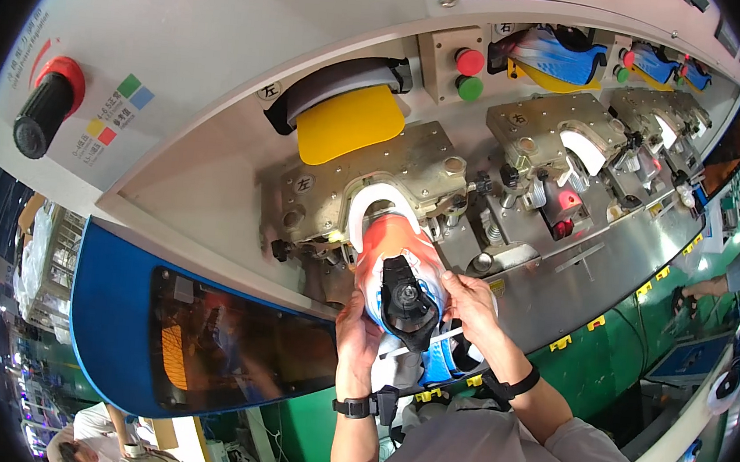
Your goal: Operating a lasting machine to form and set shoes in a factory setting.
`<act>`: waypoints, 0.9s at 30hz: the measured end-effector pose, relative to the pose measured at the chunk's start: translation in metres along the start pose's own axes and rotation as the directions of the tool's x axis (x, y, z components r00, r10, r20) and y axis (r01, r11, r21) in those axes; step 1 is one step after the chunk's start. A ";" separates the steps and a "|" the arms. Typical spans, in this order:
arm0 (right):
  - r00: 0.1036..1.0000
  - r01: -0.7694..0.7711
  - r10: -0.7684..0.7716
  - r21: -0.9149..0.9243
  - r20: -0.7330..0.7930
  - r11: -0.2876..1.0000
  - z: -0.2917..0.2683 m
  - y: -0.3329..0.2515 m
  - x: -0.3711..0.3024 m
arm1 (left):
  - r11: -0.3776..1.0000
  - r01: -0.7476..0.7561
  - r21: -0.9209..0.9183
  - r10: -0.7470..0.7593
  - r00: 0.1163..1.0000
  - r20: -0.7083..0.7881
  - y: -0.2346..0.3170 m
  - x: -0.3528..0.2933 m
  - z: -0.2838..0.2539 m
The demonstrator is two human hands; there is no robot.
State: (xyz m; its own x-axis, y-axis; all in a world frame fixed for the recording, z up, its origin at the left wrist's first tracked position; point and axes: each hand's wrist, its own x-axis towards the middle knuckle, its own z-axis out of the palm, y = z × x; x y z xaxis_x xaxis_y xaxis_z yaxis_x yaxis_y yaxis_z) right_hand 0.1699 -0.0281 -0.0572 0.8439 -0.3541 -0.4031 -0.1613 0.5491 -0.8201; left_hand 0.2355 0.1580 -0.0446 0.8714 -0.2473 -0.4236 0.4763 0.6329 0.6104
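Note:
Between my two hands is a shoe upper [395, 242], red at its far end, then white and blue toward me. A black part with a round dial [408, 296] sits on top of it. The red end reaches the white curved pad [382, 199] of the metal machine station [430, 153]; whether it is pressed against the pad I cannot tell. My left hand [358, 331] closes on the upper's left side, the fingers partly hidden beneath. On the right side, my right hand [469, 306] pinches its edge. Straps and blue-and-white material hang below, close to my body.
Yellow flap [351, 125] hangs above this station. Red button [468, 61] and green button [469, 88] are on a box to its right. Another metal station [550, 132] stands further right. A blue-framed dark window panel [237, 343] is at left. A person [97, 436] sits lower left.

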 end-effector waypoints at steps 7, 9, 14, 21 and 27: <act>0.997 0.016 -0.018 -0.032 -0.081 0.999 0.007 0.004 0.002 | 0.997 0.056 -0.059 -0.056 0.998 0.001 -0.004 0.016 -0.016; 0.995 0.013 -0.016 -0.032 -0.103 0.999 0.011 0.003 0.003 | 0.996 0.064 -0.063 -0.064 0.998 0.001 -0.005 0.019 -0.017; 0.991 0.004 -0.012 -0.060 -0.132 0.998 0.010 0.003 0.007 | 0.998 0.068 0.004 -0.067 0.997 -0.044 -0.005 0.023 -0.015; 0.988 -0.010 0.001 -0.062 -0.154 0.998 0.018 -0.008 0.004 | 0.996 0.083 -0.017 -0.084 0.995 -0.059 -0.004 0.019 -0.008; 0.991 0.004 -0.015 -0.081 -0.136 0.997 0.012 -0.001 0.012 | 0.997 0.075 -0.009 -0.076 0.995 -0.064 -0.007 0.024 -0.011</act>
State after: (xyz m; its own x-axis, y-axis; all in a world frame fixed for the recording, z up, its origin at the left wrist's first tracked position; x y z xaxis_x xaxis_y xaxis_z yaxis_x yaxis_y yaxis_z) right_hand 0.1860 -0.0240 -0.0559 0.7690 -0.4619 -0.4420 -0.1986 0.4846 -0.8519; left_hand 0.2517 0.1556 -0.0661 0.8235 -0.2470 -0.5107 0.5396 0.6192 0.5705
